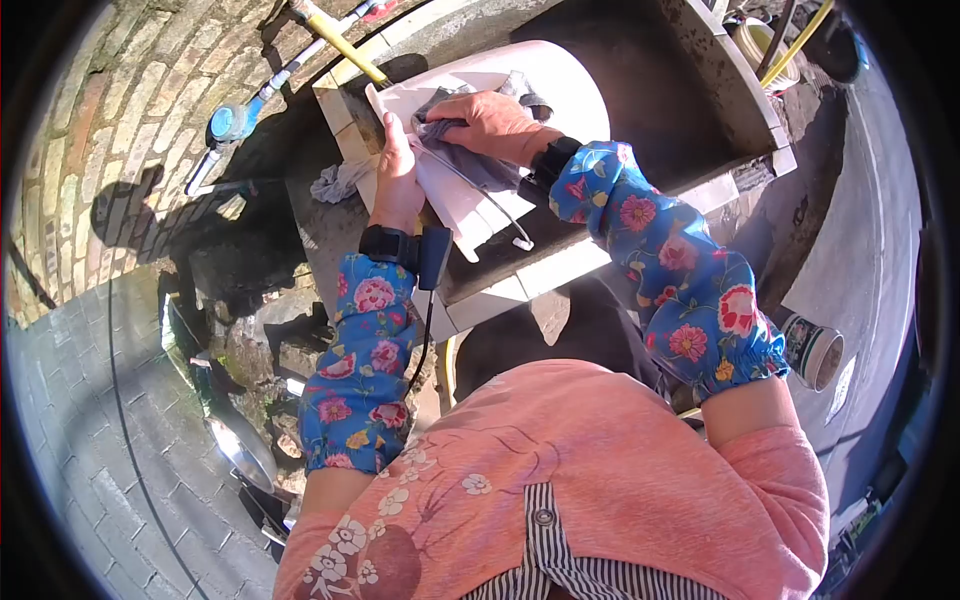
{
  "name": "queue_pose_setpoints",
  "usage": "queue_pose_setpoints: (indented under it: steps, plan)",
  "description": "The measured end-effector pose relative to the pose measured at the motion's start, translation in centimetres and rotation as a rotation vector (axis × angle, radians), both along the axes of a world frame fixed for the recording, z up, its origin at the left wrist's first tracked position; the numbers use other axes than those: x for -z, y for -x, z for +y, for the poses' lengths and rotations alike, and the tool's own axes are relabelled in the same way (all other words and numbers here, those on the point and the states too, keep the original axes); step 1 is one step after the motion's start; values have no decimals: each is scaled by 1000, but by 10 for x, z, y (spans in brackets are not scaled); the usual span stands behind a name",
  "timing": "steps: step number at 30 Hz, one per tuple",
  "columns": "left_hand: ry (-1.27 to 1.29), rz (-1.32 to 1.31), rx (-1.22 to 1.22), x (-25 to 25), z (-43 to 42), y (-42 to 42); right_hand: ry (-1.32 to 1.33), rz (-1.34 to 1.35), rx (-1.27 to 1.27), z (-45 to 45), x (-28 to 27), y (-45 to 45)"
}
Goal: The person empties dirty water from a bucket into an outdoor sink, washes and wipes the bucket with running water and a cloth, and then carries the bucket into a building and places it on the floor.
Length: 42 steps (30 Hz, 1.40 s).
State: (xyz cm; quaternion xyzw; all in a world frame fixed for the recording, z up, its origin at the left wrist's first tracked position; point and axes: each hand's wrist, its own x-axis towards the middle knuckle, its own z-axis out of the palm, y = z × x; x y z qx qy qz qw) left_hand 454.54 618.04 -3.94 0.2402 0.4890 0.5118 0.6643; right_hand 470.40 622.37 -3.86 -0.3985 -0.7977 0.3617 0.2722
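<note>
A white plastic panel [575, 85] with a rounded far end lies tilted across the tiled basin. My left hand [398, 180] grips its near left edge, thumb up, with the other fingers mostly hidden. On the panel's face my right hand [492, 125] is closed on a crumpled grey cloth [462, 160], pressing it against the surface. A thin pale rod or cable [485, 192] with a bent end [523, 243] runs across the panel's near part, below my right hand. I cannot make out what it joins to.
The basin's tiled rim [520, 283] is close in front of me. A crumpled light rag [340, 182] rests on its left side. Further left are a blue water meter [230, 122] and a yellow-handled pipe [345, 45]. A bucket [765, 50] stands at the back right, a tub [815, 352] nearer.
</note>
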Motion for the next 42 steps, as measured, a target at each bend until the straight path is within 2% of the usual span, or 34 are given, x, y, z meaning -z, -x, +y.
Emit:
queue_pose_setpoints:
  steps: [2, 3, 6, 7, 9, 10, 12, 14, 15, 16, 20, 22, 23, 25, 27, 29, 31, 33, 35, 37, 38, 39, 41, 42]
  plan:
    - [43, 52, -31, 6, -4, -2, 67, -44, 66, 25, -3, -2]
    - [83, 104, -38, 8, -5, -2, 43, -175, -5, 35, -15, 1]
    - [30, 68, -54, 0, -14, -12, -50, -206, -93, 56, -10, 27]
    - [-10, 34, -40, 1, -11, -16, 7, -205, -111, 51, -11, 29]
    - [0, 121, -96, 4, -11, -21, -14, -74, -263, 38, -4, 20]
    - [43, 111, -138, 1, -9, -20, -190, 85, -321, 29, 6, 14]
    - [23, 149, -189, -5, -8, -25, -173, 163, -307, 11, 26, -12]
    - [60, 228, -220, -13, -1, -21, 16, 141, -418, -17, 31, -40]
    - [103, 300, -243, -16, 3, -22, -38, 105, -392, -38, 37, -49]
    - [122, 201, -295, -18, 9, -28, -30, 88, -392, -55, 45, -52]
    - [-2, 254, -378, 8, -10, -36, -15, 161, -218, -68, 44, -54]
    - [14, 533, -392, 9, -45, -68, -80, 116, -199, -52, 33, -67]
    - [20, 539, -390, 12, -59, -80, -45, 96, -198, -37, 36, -70]
    - [63, 789, -465, 18, -76, -101, -98, 106, -71, -13, 45, -90]
    - [8, 738, -504, 19, -77, -104, -170, 143, 7, 7, 62, -118]
    - [39, 722, -608, 26, -73, -97, -57, 57, 171, 30, 73, -158]
    - [130, 722, -598, 16, -73, -94, -65, 8, 392, 50, 102, -188]
    - [86, 704, -596, 12, -71, -101, 128, -82, 497, 71, 126, -211]
    - [80, 756, -510, 35, -87, -94, 312, 155, 521, 75, 141, -212]
    - [-5, 959, -397, 65, -105, -93, 229, 172, 548, 56, 121, -191]
    - [30, 979, -415, 62, -107, -98, 241, 207, 563, 45, 114, -184]
    - [27, 977, -407, 57, -102, -99, 252, 243, 578, 34, 110, -177]
    - [107, 694, -462, 40, -84, -100, 298, 446, 374, 9, 102, -157]
    - [52, 706, -427, 29, -69, -105, 263, 487, 298, -6, 95, -141]
